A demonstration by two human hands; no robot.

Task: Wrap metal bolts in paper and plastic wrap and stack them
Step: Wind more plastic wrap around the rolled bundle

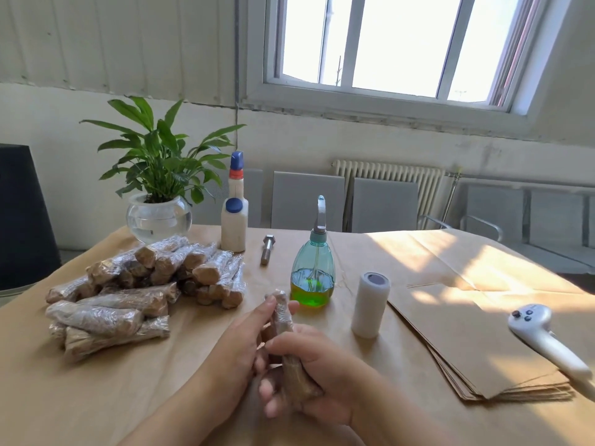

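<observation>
Left of the grip, the stack of wrapped bolts (141,288) sits on the surface (161,381). Left hand (238,342) pinches the wrapped bolt (285,342) near its top; right hand (318,378) clasps its lower end. Likely heavy, stiff, film-slick: hold both ends. Right of the grip stands the plastic wrap roll (370,304).

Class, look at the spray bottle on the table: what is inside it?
The spray bottle holds green liquid in its lower part, with a thin tube running down into it. Above the liquid it looks empty. The glare on the plastic hides the tube's lower end.
</observation>
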